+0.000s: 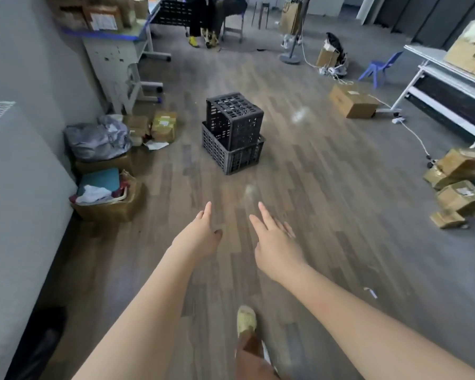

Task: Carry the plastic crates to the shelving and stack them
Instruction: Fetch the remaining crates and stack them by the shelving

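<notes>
One head-worn camera looks forward and down across the wood floor (pixel 299 187). Both bare forearms reach in close from 6 o'clock; stacked crates (pixel 233 133) stand farther off at 12.

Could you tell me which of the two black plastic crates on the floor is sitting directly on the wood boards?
The lower crate, the wider one. The upper crate is narrower, darker, and sits inside its open top.

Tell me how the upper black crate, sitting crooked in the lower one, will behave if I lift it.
The upper crate looks rigid: straight moulded lattice walls. Probably light for its size, since the walls are mostly holes. It sits tilted in the lower crate, so it may snag or rock coming out.
</notes>
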